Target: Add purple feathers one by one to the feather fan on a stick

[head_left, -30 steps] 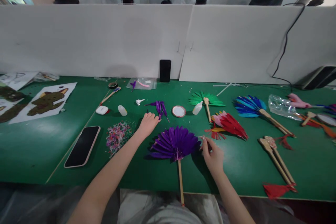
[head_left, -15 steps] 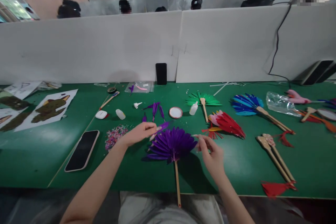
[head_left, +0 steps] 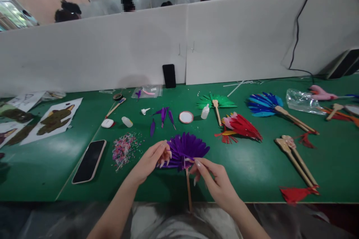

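Observation:
A purple feather fan (head_left: pixel 187 147) on a thin wooden stick (head_left: pixel 189 190) lies on the green table (head_left: pixel 252 171) in front of me. My left hand (head_left: pixel 151 160) is closed, its fingertips pinching a purple feather against the fan's lower left edge. My right hand (head_left: pixel 213 181) is closed in a pinch at the fan's base, where the feathers meet the stick. Loose purple feathers (head_left: pixel 164 114) lie just beyond the fan, one more purple feather (head_left: pixel 152 127) to their left.
A phone (head_left: pixel 89 160) and a confetti pile (head_left: pixel 123 147) lie to the left. A round lid (head_left: pixel 186 117), glue bottle (head_left: pixel 205 112), green fan (head_left: pixel 221 101), red fan (head_left: pixel 244 127), blue fan (head_left: pixel 262 104), wooden handles (head_left: pixel 295 162) and red tassel (head_left: pixel 297 194) lie to the right. White dividers (head_left: pixel 112 48) close the back.
My left hand picked a purple feather from the loose ones and brought it back to the fan's left edge. My right hand moved from the fan's right side to its base.

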Tool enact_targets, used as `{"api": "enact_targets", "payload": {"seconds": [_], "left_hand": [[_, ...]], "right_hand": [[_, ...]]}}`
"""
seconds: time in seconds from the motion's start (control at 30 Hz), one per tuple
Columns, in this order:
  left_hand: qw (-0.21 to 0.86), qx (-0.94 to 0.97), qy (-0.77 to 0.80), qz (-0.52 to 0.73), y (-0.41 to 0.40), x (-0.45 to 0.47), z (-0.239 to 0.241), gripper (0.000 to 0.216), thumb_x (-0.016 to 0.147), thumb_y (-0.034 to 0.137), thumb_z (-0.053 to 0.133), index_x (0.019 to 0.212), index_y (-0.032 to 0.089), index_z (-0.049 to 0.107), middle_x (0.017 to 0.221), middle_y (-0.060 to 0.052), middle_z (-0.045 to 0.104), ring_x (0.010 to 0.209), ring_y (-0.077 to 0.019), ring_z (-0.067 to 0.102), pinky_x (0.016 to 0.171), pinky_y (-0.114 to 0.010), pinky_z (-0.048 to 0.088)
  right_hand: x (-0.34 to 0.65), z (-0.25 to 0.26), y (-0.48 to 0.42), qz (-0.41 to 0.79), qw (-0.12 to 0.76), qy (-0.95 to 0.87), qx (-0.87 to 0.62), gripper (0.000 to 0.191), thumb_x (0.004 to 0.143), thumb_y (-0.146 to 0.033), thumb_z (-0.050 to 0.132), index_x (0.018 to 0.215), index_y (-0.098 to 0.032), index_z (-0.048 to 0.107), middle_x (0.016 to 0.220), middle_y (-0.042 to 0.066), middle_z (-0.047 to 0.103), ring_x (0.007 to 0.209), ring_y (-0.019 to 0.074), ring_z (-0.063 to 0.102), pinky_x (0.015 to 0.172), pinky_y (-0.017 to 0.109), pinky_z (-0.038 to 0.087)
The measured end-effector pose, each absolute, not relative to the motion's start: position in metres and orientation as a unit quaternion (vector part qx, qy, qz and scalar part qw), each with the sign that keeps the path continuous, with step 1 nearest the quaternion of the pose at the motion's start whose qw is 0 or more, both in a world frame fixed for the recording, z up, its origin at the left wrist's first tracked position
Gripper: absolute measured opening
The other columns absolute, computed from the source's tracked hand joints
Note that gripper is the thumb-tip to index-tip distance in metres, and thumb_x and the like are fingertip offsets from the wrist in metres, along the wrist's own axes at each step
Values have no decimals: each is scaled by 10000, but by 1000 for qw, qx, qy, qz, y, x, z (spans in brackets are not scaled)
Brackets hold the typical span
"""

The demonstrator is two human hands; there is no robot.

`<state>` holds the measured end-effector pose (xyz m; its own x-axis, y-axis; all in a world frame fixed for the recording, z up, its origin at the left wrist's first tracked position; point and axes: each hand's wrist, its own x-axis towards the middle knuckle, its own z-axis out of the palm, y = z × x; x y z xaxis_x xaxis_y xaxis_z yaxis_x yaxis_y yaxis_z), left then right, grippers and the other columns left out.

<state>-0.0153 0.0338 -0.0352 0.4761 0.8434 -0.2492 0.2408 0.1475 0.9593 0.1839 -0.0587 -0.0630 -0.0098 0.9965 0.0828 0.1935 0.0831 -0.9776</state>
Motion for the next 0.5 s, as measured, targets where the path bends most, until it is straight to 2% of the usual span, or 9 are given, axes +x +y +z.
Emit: {"api": "enact_targets", "payload": {"seconds": [0.1,0.17,0.33,0.5], "left_hand": [[648,541,469,261,20,-2,-48,461,867,633,418,901,182,511,563,48,498,429,-72,348,414,-191,262],[654,532,466,267,15,5,-50,447,830,626,501,921,189,508,522,70,490,390,-59,321,388,-178,238],[603,553,473,327,16,15,-42,394,796,548,607,695,183,500,422,77,442,359,-51,348,375,-174,258],[562,559,493,360,20,12,-42,362,778,522,624,690,181,539,432,69,436,376,-65,366,386,-190,278]], "right_hand": [[183,-65,-60,413,454,-577,-539,336,973,-372,384,1056,-181,647,828,40,699,630,128,615,660,229,497],[182,-62,-59,425,420,-592,-541,353,981,-384,362,1019,-183,650,836,44,688,667,141,609,688,245,486],[179,-51,-57,453,358,-612,-540,438,1003,-410,298,815,-182,621,729,19,626,672,143,579,668,244,439],[173,-49,-59,453,318,-652,-518,389,1012,-366,301,853,-203,617,798,7,667,729,139,615,698,243,439]]}}
